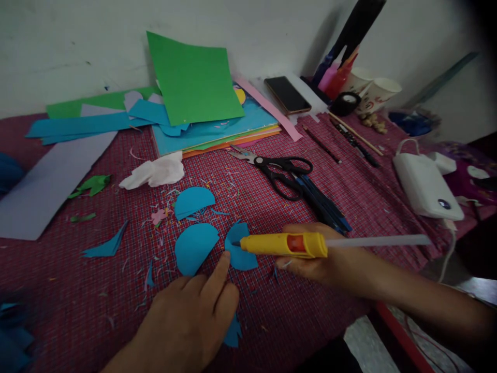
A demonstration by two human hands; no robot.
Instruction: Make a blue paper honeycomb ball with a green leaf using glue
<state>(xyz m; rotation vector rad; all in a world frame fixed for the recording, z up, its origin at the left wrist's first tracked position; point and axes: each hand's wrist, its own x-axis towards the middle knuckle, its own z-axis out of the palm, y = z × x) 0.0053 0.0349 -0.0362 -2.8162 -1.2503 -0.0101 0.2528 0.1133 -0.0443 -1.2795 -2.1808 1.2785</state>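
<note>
My right hand [316,259] is closed around a yellow glue gun [272,244], with a long whitish glue stick [376,240] jutting from its rear. The dark nozzle tip is over a cut blue paper piece [243,254], touching it or just above. My left hand [194,316] lies palm down, its index finger stretched to the left edge of that piece and the other fingers loosely bent. Beside it are a larger rounded blue paper piece [194,246] and a blue half-round piece [194,201]. A notched blue scrap [233,332] shows partly beneath my left hand.
Black-handled scissors [275,168] lie beyond the glue gun, near a dark blue folded object [324,204]. Colored paper sheets [217,135] and a green sheet [196,83] are at the wall. A phone [287,94], paper cups [384,90] and a white box-shaped device [427,184] stand right.
</note>
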